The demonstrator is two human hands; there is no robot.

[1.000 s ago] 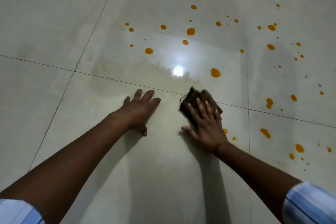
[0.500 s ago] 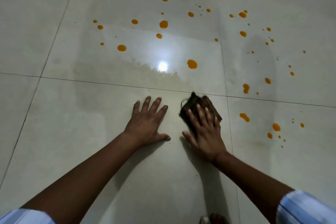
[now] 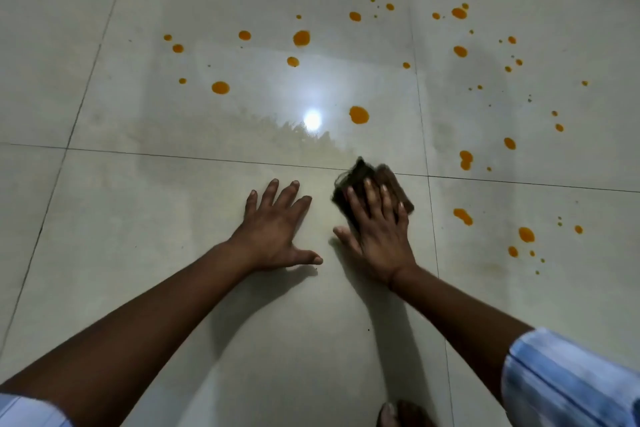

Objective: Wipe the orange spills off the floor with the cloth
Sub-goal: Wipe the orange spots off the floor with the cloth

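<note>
A dark brown cloth [image 3: 363,177] lies bunched on the pale tiled floor [image 3: 138,253], just below a grout line. My right hand [image 3: 377,229] presses flat on it, fingers spread over its near half. My left hand [image 3: 273,229] rests flat on the bare tile beside it, fingers apart, holding nothing. Several orange spills dot the floor: a large drop [image 3: 358,114] just beyond the cloth, a smear [image 3: 462,216] to its right, and many smaller drops farther out and at the right [image 3: 526,234].
A damp, dull streak [image 3: 242,135] spreads across the tiles beyond my hands, with a bright light reflection [image 3: 312,119] in it. A bare foot [image 3: 401,414] shows at the bottom edge. Dark grout lines cross the floor.
The view has swung left and down, so the spills sit farther right. My left hand has shifted closer to the right one. A small orange drop beside my right wrist is gone.
</note>
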